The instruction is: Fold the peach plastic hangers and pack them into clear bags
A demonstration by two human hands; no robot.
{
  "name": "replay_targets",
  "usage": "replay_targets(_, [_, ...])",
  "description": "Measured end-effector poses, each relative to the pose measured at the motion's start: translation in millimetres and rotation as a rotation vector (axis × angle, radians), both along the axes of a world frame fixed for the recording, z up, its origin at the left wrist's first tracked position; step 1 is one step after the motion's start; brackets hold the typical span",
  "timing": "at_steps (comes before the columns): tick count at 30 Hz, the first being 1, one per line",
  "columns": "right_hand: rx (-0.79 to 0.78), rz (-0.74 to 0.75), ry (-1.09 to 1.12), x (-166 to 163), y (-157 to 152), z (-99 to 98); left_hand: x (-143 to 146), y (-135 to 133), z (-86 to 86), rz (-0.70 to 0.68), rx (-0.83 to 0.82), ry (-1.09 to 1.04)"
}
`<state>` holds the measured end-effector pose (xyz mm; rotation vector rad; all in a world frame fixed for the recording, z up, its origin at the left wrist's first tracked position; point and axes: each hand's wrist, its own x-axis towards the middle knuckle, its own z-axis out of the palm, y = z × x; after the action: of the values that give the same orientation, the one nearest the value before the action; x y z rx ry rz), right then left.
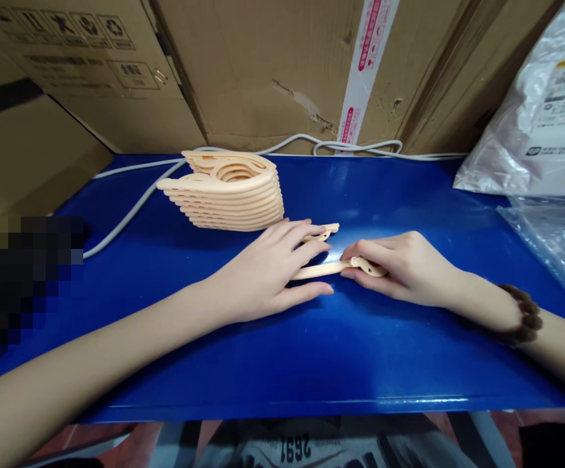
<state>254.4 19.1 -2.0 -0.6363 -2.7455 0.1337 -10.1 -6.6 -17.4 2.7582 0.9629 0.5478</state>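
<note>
Your left hand [267, 273] lies flat and open, fingers spread a little. It presses down on a peach plastic piece [318, 268]. Your right hand [404, 266] is curled, and its fingertips pinch the round end of that same piece.

The piece lies flat between your two hands. Its long bar runs sideways, from under your left fingers across to your right fingertips. A second short arm of it sticks out past your left fingertips, pointing away from you and a bit toward your right hand.

Just beyond your left hand sits a neat stack of peach pieces [228, 192]. A brown bead bracelet [521, 315] is on your right wrist.

Everything rests on a shiny blue table [311, 364]. A white cable [131, 211] runs along its far edge. Big cardboard boxes [262, 65] stand behind it. Plastic bags [540, 117] lie beyond your right hand.
</note>
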Motion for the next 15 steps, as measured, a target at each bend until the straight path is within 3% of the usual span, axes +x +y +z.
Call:
replay_targets(9, [-0.005,-0.03,0.059,-1.5,-5.7,1.7,3.1,-0.3,-0.9,-0.076,-0.092,0.001])
replay_targets(15, [-0.183,-0.161,0.107,-5.1,-7.8,7.3,2.5,1.0,-0.2,-0.025,-0.107,-0.041])
